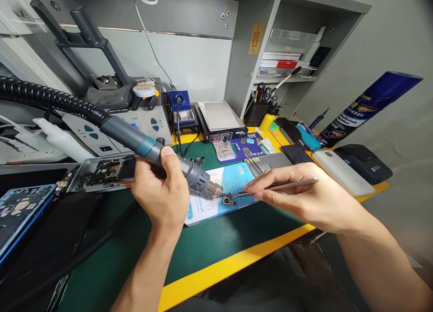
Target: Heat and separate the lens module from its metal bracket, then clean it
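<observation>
My left hand [161,190] is wrapped round the handle of a hot air gun [149,150], whose metal nozzle [215,189] points down to the right. Close to the nozzle is a small phone camera module [228,199], over a blue and white box [206,208]. In my right hand [297,190] is a pair of metal tweezers [284,184], held between thumb and fingers. Their tips reach the camera module's right side; whether they grip it I cannot tell.
A rework station [118,129], a soldering iron stand [184,113] and a heating plate [221,120] stand behind. At left lie a tray of circuit boards [101,176] and a blue phone [23,217]. A spray can [368,109] and a white phone [343,172] are at right.
</observation>
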Motion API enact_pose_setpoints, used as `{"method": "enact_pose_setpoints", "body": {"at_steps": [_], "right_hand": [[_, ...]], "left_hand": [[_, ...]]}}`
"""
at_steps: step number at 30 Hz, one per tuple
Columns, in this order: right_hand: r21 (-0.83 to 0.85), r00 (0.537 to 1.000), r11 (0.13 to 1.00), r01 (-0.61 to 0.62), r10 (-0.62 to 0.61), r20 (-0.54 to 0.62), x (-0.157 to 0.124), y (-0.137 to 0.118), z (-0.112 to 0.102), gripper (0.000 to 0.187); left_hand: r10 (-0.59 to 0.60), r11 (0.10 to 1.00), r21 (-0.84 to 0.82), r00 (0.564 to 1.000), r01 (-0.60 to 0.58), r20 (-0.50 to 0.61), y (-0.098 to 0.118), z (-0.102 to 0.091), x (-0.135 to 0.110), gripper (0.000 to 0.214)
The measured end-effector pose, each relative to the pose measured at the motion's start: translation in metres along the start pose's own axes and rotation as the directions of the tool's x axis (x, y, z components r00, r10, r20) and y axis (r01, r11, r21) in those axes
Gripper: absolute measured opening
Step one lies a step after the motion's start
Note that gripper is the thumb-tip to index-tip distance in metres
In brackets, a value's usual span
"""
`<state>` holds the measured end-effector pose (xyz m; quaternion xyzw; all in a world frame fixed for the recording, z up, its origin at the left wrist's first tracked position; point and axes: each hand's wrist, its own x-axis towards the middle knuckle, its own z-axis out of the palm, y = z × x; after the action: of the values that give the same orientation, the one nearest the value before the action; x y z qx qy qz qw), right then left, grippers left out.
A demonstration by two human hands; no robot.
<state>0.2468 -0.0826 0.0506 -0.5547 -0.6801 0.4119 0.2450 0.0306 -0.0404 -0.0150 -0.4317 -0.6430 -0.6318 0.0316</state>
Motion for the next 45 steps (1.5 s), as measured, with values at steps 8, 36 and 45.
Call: {"method": "enact_pose_setpoints", "body": {"at_steps": [8,36,45], "right_hand": [[0.064,1.000,0.998,0.011,-0.011,-0.009,-0.002,0.008,0.001,0.011],[0.585,0.945,0.809,0.051,0.150,-0.290,-0.016,0.066,0.035,0.009],[0.772,0.932,0.633,0.057,0.244,-0.269,-0.009,0.067,0.040,0.013]], "left_hand": [[0.002,1.000,-0.011,1.000,-0.002,0.006,0.001,0.001,0.000,0.022],[-0.022,0.999,-0.024,0.999,0.023,0.029,0.003,-0.002,-0.001,0.023],[-0.015,1.000,-0.027,1.000,0.016,0.019,0.003,-0.003,-0.002,0.022]]}}
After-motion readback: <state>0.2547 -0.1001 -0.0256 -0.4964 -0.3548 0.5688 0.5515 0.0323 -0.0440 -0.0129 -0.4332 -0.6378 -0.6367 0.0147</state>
